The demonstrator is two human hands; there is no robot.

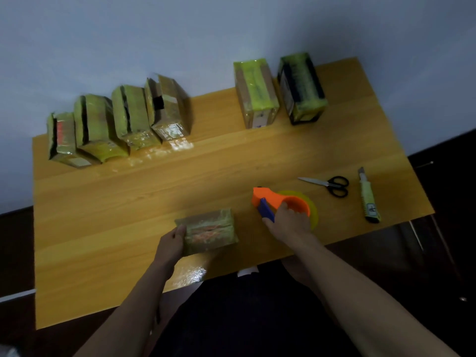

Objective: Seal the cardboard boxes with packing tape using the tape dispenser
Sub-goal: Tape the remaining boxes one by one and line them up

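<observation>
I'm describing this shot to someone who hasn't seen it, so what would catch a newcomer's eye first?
Probably the bright orange tape dispenser with a yellowish tape roll, gripped by the right hand near the front of the wooden table. Just left of it, the left hand holds a small tape-wrapped cardboard box. Along the wall stand four open-topped cardboard boxes on the left and two sealed boxes on the right.

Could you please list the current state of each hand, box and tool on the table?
Left hand: gripping the near box, flaps closed.
Right hand: gripping the tape dispenser, on the table.
Four left boxes: flaps open.
Two right boxes: taped shut.
Scissors: closed.
Utility knife: lying untouched.
</observation>
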